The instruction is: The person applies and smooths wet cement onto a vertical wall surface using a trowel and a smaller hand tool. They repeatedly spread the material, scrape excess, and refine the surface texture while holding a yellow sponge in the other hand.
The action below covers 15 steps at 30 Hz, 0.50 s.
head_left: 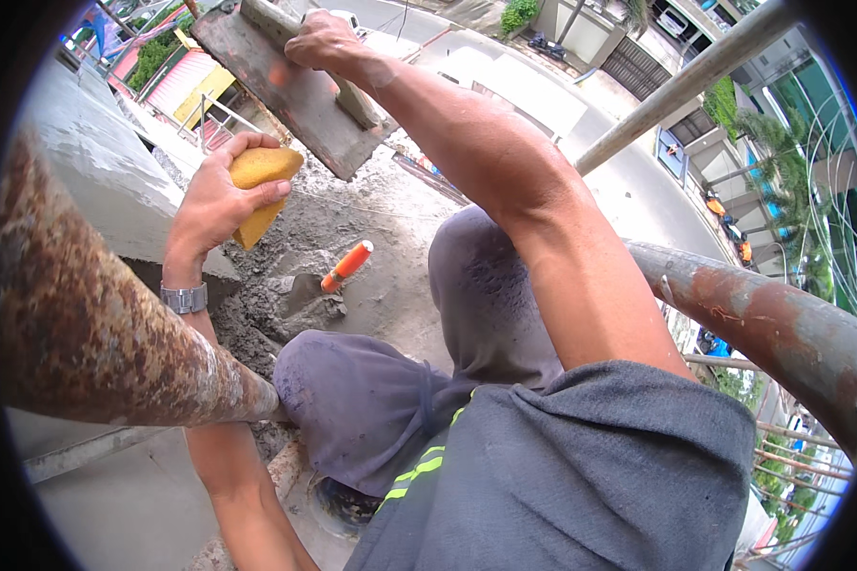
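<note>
My left hand (211, 205) is closed round a yellow sponge (265, 169), held above the wet mortar and close to the grey plastered wall (105, 181). At the far side, my right hand (326, 43) grips the handle of a large rectangular plastering float (286, 90), its flat plate tilted and smeared with mortar. Between my knees and the sponge, a trowel with an orange handle (347, 266) rests in the mortar (257, 305), its blade partly covered.
A rusty scaffold pipe (124, 314) crosses in front of my left forearm. More pipes (752, 314) run along my right side. Beyond the ledge, a street (638, 171) lies far below, with buildings and a gate (635, 68).
</note>
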### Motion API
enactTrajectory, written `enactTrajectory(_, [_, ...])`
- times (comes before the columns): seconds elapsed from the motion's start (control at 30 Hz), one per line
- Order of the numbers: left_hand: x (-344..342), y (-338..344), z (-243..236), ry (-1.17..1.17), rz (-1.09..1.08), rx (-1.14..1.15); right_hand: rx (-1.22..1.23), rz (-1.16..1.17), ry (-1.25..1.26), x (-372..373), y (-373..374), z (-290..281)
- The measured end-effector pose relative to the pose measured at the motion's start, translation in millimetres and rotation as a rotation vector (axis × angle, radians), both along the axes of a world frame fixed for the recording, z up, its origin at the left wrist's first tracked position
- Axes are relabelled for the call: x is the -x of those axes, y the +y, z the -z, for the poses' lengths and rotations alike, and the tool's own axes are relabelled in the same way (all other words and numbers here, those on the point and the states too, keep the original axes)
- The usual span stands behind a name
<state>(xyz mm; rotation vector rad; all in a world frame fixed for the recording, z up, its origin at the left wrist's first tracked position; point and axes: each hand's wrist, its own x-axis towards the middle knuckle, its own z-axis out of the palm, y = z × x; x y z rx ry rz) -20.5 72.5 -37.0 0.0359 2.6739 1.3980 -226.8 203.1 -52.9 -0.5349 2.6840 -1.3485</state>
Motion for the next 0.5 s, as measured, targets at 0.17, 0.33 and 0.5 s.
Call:
enactTrajectory(0.17, [-9.0, 11.4, -21.8, -0.131, 0.198, 0.184, -0.106, -0.136, 0.085, 5.9, -21.1, 22.6])
enactTrajectory(0.33, [7.8, 25.0, 7.2, -0.136, 0.317, 0.17, -0.038, -0.143, 0.103, 41.7, 19.4, 100.4])
enactTrajectory(0.5, [-5.2, 8.7, 0.5, -0.111, 0.253, 0.198, -0.172, -0.073, -0.016, 6.1, -4.3, 102.3])
